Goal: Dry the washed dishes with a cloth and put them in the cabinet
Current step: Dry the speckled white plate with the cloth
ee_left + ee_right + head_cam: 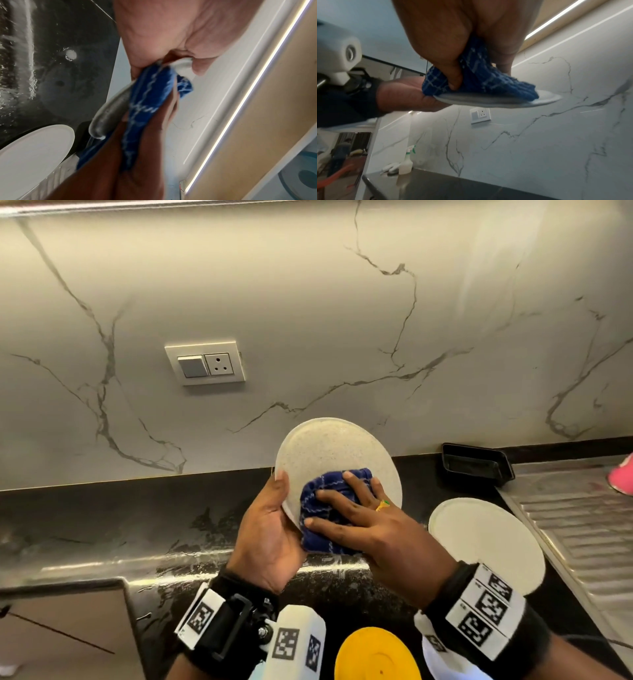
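1. The speckled plate (329, 446) is round and has no long axis; it is held in the air above the black counter (137, 518), tilted, its face turned toward the person and its far rim rising toward the marble wall (308, 320).
2. The left hand (270, 532) grips the plate's near left rim, thumb on the face and fingers curled beneath.
3. The right hand (370, 518) presses a blue checked cloth (325, 508) onto the lower part of the plate's face; in the head view the fingers lie spread over it, and the right wrist view shows the thumb pinching the bunched fabric.
4. The plate's upper and right rim stand free of both hands, with open air between it and the wall.
5. Two speckled plates are in view: the held one and a second plate (489, 542) lying flat on the counter just beside the steel drainboard (582, 525).
6. One black tray (476, 465) sits at the counter's back edge against the wall, one pink object (623, 477) shows at the right edge, and one yellow disc (376, 655) lies near the bottom.
7. One switch and socket plate (205, 366) is set in the wall to the left.
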Motion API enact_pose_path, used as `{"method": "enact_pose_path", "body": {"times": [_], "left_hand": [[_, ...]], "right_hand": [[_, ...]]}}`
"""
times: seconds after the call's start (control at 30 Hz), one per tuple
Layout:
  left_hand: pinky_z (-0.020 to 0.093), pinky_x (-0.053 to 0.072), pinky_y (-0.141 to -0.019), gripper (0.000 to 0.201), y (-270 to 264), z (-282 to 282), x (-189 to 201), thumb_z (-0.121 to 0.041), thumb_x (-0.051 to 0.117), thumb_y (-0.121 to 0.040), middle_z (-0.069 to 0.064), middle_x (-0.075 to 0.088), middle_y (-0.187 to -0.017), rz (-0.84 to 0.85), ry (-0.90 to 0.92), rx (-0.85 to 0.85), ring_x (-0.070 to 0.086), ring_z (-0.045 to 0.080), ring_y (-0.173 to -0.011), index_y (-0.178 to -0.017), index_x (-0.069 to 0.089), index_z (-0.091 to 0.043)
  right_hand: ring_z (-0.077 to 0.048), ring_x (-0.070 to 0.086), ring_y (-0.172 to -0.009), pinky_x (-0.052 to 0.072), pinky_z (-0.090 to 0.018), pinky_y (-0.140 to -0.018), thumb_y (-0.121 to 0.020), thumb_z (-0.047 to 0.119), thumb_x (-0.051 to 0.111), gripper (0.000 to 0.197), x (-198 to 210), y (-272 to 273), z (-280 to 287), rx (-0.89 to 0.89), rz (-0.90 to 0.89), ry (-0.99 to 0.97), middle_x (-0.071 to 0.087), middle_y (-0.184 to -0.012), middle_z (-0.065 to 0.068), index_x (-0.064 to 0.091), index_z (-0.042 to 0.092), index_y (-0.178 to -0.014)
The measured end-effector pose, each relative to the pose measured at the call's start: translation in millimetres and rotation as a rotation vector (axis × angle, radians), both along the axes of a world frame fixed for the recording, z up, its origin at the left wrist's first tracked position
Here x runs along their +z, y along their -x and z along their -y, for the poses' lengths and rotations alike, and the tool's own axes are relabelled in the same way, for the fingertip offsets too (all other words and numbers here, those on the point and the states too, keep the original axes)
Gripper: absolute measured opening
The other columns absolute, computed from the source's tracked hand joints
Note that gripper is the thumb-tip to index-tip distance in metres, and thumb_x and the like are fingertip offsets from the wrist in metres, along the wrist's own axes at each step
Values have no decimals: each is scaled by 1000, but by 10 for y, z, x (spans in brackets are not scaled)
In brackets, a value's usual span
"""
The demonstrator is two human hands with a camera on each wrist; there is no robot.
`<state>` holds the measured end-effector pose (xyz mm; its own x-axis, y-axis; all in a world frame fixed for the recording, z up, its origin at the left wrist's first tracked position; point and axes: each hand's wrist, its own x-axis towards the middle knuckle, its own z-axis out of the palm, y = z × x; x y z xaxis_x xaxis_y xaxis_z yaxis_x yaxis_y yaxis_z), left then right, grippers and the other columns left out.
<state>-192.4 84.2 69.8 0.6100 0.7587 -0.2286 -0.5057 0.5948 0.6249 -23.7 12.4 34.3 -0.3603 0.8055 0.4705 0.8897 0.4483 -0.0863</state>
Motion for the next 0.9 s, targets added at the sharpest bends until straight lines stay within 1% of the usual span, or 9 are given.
{"method": "enact_pose_path", "body": {"times": [0.13, 0.23, 0.33, 0.43, 0.57, 0.7, 0.8, 0.83, 0.9], "left_hand": [[55, 60, -81, 51, 47, -67, -23, -46, 38, -104, 19, 67, -131, -35, -13, 140, 67, 39, -114, -139, 56, -13], [55, 60, -84, 49, 39, -67, -23, -44, 39, -105, 14, 67, -132, -55, -56, 185, 67, 37, -116, -142, 54, -15], [56, 58, -90, 52, -62, 11, -42, -45, 37, -104, 17, 64, -136, -59, -77, 181, 64, 40, -120, -145, 51, -15], [66, 49, -97, 57, -122, 69, -110, -50, 41, -102, 24, 60, -138, -87, -123, 171, 61, 47, -122, -145, 50, -14], [74, 41, -100, 58, -48, -23, -105, -53, 47, -101, 26, 57, -140, -118, -158, 235, 58, 52, -123, -146, 49, -16], [71, 49, -92, 54, 70, -36, -24, -55, 33, -104, 17, 65, -134, -114, -264, 281, 65, 42, -117, -141, 54, -21], [70, 45, -101, 53, 158, -38, -14, -56, 31, -103, 5, 63, -139, -208, -374, 298, 60, 33, -127, -142, 55, -28], [68, 44, -103, 52, 164, -31, -11, -55, 31, -102, 1, 63, -139, -243, -398, 299, 59, 30, -128, -141, 55, -30], [65, 45, -104, 51, 140, -8, 2, -54, 34, -99, -3, 65, -136, -287, -450, 273, 60, 26, -127, -137, 57, -31]], "right_hand": [[-49, 29, -142, 39, -69, -102, -72, -15, 71, 97, -270, -326, 150, -1, 42, -2, 41, -155, -7, 38, 35, -148], [-49, 26, -142, 41, -68, -100, -74, -16, 70, 99, -376, -364, 201, -66, -20, -8, 34, -157, -7, 34, 36, -150], [-51, 25, -141, 37, -72, -101, -83, -6, 57, 78, -304, -145, 161, -57, -54, -40, 34, -156, -6, 40, 34, -148], [-50, 28, -141, 31, -73, -105, -92, 13, 39, 55, -189, 141, 84, -29, -26, -44, 42, -154, -9, 50, 33, -142], [-47, 28, -144, 28, -70, -110, -98, 20, 38, 47, -144, 223, 93, -27, -11, -71, 44, -153, -6, 55, 32, -140], [-39, 22, -148, 23, -68, -113, -92, 11, 44, 55, -291, -64, 174, -21, -27, -42, 42, -155, -1, 52, 34, -141], [-39, 20, -148, 24, -69, -112, -82, -6, 57, 74, -338, -329, 152, -111, -191, -3, 37, -156, 2, 48, 36, -142], [-37, 19, -148, 21, -65, -115, -82, -6, 58, 73, -301, -392, 129, -146, -260, 12, 35, -156, 5, 48, 36, -142], [-30, 16, -149, 13, -50, -120, -86, 2, 51, 67, -145, -472, 49, -219, -399, 54, 31, -155, 10, 48, 37, -143]]}}
